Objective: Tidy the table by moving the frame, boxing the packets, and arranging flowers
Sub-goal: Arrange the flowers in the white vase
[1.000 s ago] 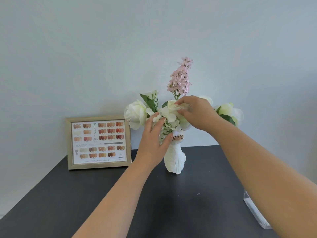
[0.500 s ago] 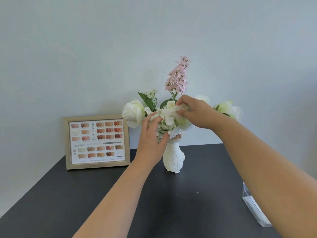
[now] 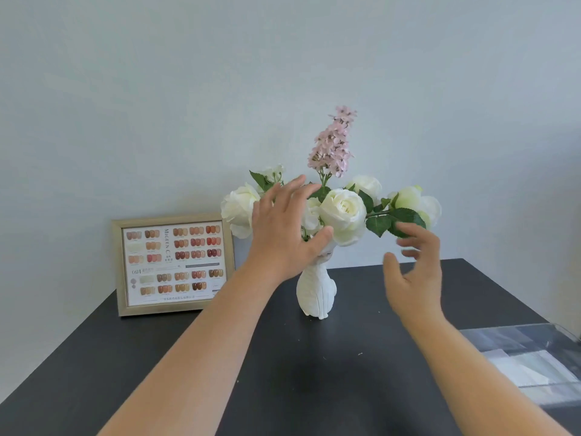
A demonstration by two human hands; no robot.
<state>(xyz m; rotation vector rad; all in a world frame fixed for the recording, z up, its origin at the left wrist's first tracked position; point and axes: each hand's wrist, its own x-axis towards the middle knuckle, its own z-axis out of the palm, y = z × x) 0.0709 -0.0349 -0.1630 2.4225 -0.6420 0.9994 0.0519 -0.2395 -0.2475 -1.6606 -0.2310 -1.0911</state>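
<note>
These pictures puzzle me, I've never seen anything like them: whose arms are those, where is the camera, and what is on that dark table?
There is no machine here. A person wears a wide-angle camera on the head, looking forward and down, so the two bare arms reaching in are the wearer's own. The left hand is spread open in front of the flowers, and the right hand is open beside them; neither holds anything. On the dark table stands a white vase with white roses and one tall pink flower spike. To its left, a framed chart of colour swatches stands by the wall. At the right edge sits a clear box; what it contains is hard to make out.
</note>
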